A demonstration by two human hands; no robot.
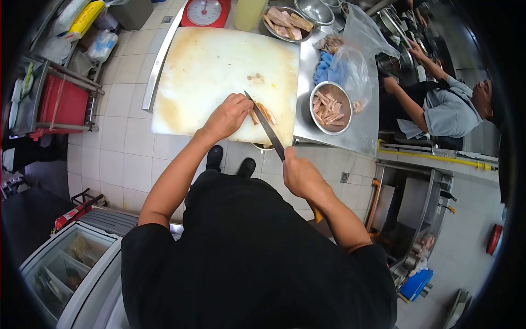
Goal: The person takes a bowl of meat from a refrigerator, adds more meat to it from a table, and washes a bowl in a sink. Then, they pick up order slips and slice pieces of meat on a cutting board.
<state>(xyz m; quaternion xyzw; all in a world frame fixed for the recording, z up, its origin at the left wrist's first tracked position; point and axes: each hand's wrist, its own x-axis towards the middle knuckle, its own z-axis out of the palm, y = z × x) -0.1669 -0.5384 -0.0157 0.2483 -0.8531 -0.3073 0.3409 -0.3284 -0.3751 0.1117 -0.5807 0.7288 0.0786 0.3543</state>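
A large knife (267, 129) is held by its handle in my right hand (302, 174), its blade pointing up and left across the white cutting board (203, 82). My left hand (227, 115), its fingers closed together, presses on pieces of meat (265, 113) beside the blade near the board's front edge. The meat lies on both sides of the blade. To the right of the board, a metal bowl (346, 101) contains cut strips of meat (329, 108). Another metal bowl (296, 39) behind the board contains larger meat pieces (285, 22).
A red scale (226, 10) stands at the board's back edge, beside a yellowish container (246, 15). Plastic bags (350, 71) and blue cloth (323, 67) lie near the right bowl. A co-worker (438, 107) stands at the right, by the pans.
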